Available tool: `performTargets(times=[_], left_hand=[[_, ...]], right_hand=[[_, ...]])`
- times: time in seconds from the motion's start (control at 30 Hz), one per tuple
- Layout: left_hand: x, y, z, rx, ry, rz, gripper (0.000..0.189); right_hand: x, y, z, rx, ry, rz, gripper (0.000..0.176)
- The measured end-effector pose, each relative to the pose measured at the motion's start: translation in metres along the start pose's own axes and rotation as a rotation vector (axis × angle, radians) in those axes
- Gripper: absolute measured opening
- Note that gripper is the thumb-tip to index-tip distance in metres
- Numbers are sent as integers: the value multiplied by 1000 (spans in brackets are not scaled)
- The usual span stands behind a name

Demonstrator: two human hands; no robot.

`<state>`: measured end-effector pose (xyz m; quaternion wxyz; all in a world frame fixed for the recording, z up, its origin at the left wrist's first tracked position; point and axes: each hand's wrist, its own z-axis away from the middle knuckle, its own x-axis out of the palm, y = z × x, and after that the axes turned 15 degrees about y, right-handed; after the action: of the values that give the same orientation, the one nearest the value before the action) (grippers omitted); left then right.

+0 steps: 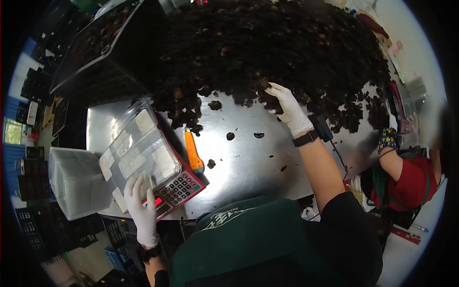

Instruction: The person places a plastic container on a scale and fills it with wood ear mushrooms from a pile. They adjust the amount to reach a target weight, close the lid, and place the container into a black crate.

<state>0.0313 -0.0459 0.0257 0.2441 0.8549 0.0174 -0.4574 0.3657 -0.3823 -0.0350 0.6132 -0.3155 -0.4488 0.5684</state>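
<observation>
The person's right hand, in a white glove, reaches into the near edge of a broad heap of dark brown pieces spread over the far part of the metal counter. Its thumb and fingers stand apart, with pieces at the fingertips; whether its grip has closed on any of them, one cannot tell. The left hand, gloved likewise, rests with bent fingers at the near edge of a clear plastic container; whether that grip pinches the edge or only touches it is unclear.

The container lies on a red scale, whose keypad faces the person. Just beside the scale, on its right, lies an orange-handled tool, and a few loose pieces lie scattered on the bare metal nearby. To the left stands a stack of clear containers; beyond it, a black crate holds more dark pieces. At the far right, a co-worker in a red garment is beside the counter.
</observation>
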Motion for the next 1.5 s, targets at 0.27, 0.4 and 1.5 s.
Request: performTargets(times=[0.27,0.4,1.5], left_hand=[[4,2,7,60,68,-11,25],[-7,25,-14,-67,128,121,33],[14,-23,-48,-1265,606,2383,48]], right_hand=[[86,1,25,154,-474,-264,35],[134,-3,51,206,-621,-274,34],[283,45,112,-1043,-770,551,41]])
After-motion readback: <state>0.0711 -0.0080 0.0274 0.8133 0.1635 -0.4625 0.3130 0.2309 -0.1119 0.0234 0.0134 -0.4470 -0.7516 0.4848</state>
